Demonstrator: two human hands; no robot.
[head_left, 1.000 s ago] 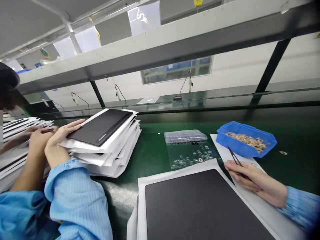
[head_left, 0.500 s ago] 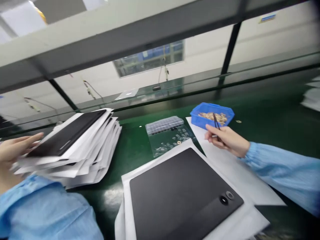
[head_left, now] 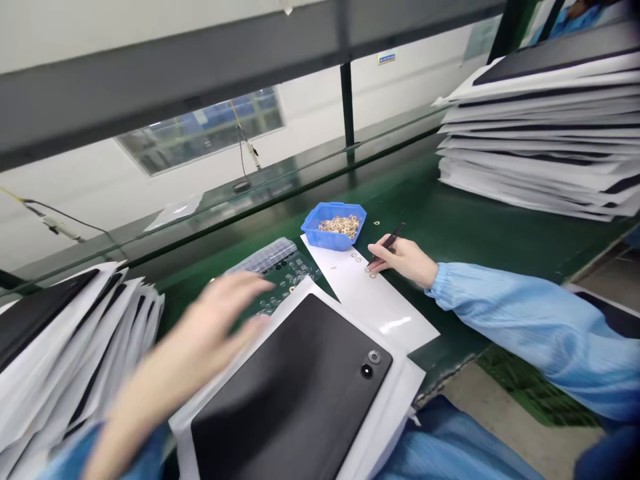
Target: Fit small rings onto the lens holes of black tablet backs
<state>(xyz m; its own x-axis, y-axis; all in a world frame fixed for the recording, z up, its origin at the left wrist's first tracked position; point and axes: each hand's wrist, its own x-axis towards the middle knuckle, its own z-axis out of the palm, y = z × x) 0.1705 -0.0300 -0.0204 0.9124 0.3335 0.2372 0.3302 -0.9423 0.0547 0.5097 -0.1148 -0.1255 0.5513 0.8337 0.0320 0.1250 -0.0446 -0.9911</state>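
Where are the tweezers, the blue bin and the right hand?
tweezers (head_left: 395, 234), head view, on the black upper part above the fingers
blue bin (head_left: 336, 241), head view, on its front wall
right hand (head_left: 403, 259), head view, on the back of the hand

The desk (head_left: 400, 200) is dark green, and on it sits a bright blue bin (head_left: 313, 227) full of pale tan rings (head_left: 341, 227). A plain white sheet (head_left: 385, 320) lies beside it, and the tweezers (head_left: 391, 237) are black. The pale blue sleeve (head_left: 530, 327) has fine lengthwise stripes. A matte black panel (head_left: 280, 393) on white backing shows a grey ring and a black dot near one corner. The stack (head_left: 540, 143) shows alternating white and black bands along its edge.
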